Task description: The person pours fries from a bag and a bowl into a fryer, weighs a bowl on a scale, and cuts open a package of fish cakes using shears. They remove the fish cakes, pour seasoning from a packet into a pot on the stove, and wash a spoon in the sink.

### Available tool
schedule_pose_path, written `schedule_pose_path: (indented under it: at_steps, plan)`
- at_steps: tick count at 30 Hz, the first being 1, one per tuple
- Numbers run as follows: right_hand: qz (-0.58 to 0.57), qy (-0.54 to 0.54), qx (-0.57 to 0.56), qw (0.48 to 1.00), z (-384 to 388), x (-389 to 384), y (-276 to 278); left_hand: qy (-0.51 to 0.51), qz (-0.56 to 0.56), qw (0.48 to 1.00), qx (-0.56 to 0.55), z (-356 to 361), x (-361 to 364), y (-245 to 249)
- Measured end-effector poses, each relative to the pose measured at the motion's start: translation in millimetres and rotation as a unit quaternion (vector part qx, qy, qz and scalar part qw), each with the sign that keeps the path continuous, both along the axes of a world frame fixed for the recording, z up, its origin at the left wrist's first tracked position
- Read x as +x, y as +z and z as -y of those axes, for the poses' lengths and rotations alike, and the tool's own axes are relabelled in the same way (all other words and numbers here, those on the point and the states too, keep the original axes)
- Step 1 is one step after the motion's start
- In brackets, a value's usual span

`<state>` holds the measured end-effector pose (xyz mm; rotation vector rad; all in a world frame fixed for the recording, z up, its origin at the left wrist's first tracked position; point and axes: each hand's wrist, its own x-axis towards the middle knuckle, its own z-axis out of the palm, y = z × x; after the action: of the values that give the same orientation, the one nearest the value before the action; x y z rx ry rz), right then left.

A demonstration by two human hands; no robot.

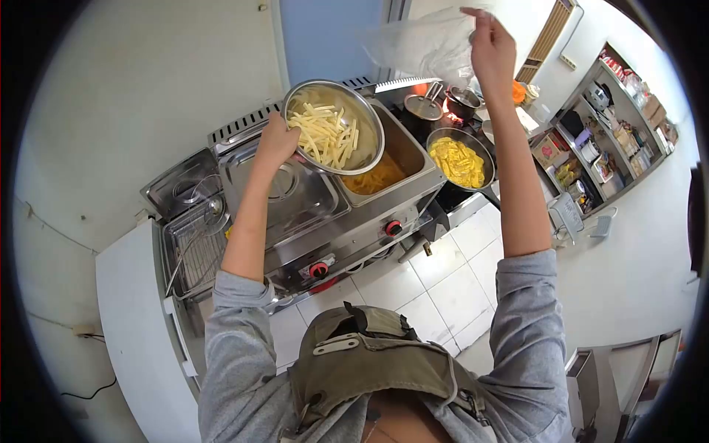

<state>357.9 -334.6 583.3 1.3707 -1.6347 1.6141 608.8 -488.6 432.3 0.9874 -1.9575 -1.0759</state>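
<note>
The person stands at a stainless-steel countertop fryer point(354, 244) with two red knobs on its front. Their left hand point(277, 144) is closed around the near rim of a round, shiny steel bowl point(369, 129). The fingers curl under its edge, so the bowl sits just to the right of that hand and above it. The bowl is tilted and holds pale, raw potato sticks point(325, 136). It hangs over the back of the fryer, partly above the open right-hand tank point(384, 173), where amber oil and chips show. The right hand point(491, 48) is raised high and well apart from the bowl, its fingers pinched on a crumpled clear plastic bag point(425, 44). Just beyond the fryer, a dark round pan point(436, 134) holds yellow chips.
</note>
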Motion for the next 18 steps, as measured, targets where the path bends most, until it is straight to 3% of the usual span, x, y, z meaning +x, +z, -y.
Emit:
schedule_pose_path:
  at_steps: [1, 2, 3, 5, 11, 14, 18]
  plan:
    - [0.01, 0.012, -0.01, 1.0, -10.0, -1.7, 7.5, -0.005, -0.007, 1.0, -0.004, 0.4, -13.0, 1.7]
    - [0.022, 0.032, -0.006, 0.999, -22.5, -4.0, 15.7, 0.012, 0.063, 0.994, -0.092, 1.5, -24.9, 4.2]
    - [0.035, 0.052, -0.002, 0.998, -32.6, -1.4, 23.6, 0.007, 0.063, 0.994, -0.093, 5.4, -37.3, 2.6]
    - [0.033, 0.034, -0.034, 0.998, -36.7, 1.0, 26.9, 0.025, 0.152, 0.966, -0.207, 11.8, -59.0, -7.8]
    - [0.054, 0.022, -0.073, 0.996, -51.4, 1.5, 32.4, -0.017, 0.222, 0.935, -0.276, 7.6, -103.4, -33.8]
    - [0.044, 0.005, -0.088, 0.995, -57.2, -0.2, 34.6, -0.046, 0.279, 0.881, -0.379, 1.3, -114.1, -48.4]
    - [0.084, 0.048, -0.124, 0.988, -69.3, -1.0, 42.9, -0.065, 0.26, 0.821, -0.503, 4.2, -120.4, -56.1]
